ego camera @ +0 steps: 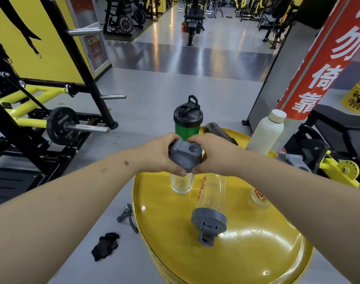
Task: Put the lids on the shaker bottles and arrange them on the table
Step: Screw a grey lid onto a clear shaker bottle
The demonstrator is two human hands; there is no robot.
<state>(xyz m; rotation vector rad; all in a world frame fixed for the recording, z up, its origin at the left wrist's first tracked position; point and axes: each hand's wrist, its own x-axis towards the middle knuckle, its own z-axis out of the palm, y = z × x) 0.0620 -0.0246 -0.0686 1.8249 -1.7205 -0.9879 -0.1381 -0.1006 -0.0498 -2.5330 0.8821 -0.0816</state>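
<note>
Both hands meet over a clear shaker bottle (180, 184) standing on the round yellow table (246, 249). A grey lid (185, 155) sits on its mouth; my left hand (158, 155) and my right hand (211, 154) grip the lid from either side. A second clear bottle with red lettering (210, 198) lies on its side near the table's middle, its grey lid (208, 221) fitted. Behind my hands stands a green shaker with a black lid (187, 123). Part of another clear bottle (259, 198) shows under my right forearm. A loose grey lid (293, 160) lies at the right rim.
A white bottle (266, 133) stands at the table's far right and a dark bottle (218, 131) lies behind my right hand. On the floor to the left are a black glove (105, 245) and a grey clip (124, 214). Gym racks stand left; a red pillar rises right.
</note>
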